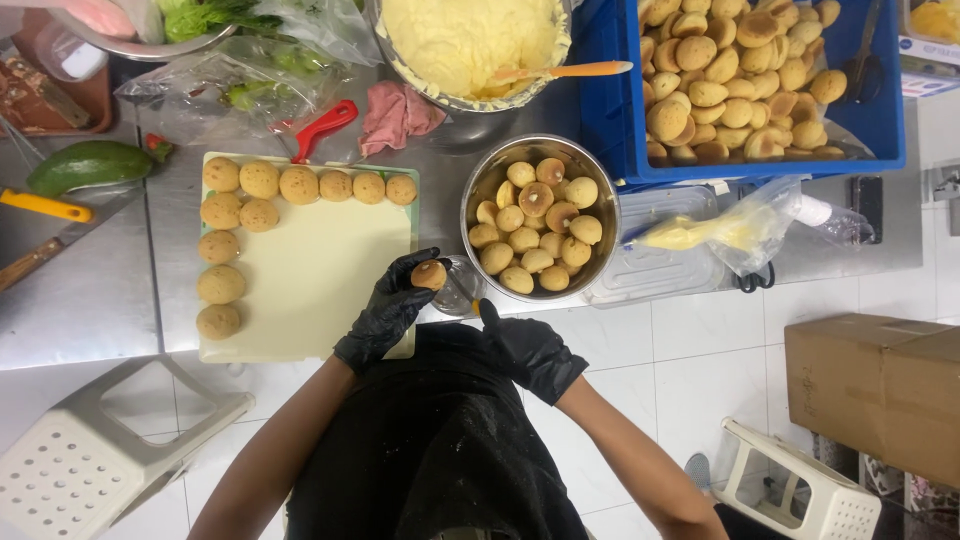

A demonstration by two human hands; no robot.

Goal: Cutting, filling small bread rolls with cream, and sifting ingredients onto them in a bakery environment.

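The head view looks straight down on a steel worktop whose near edge runs just under both hands, with tiled floor below it. The left hand, in a black glove, is closed around a small round pastry, pinching it at the fingertips just above the worktop's near edge. The right hand, also gloved in black, sits just beside it, nearer the body and off the worktop edge; its fingers are curled in with the thumb up, and it may grip a thin tool, though this is too small to tell.

Just left of the left hand lies a pale cutting board, its near right corner touching under that hand. A row of pastries lines the board's far edge and left edge, leaving the middle and right part of the board bare. Between the two hands and a little beyond stands a small clear glass. Just beyond the right hand is a steel bowl full of pastries, its rim close to the held one. Farther off sit a cream bowl with an orange spatula and a blue crate of pastries. A filled piping bag lies right of the steel bowl, well apart from the hands.
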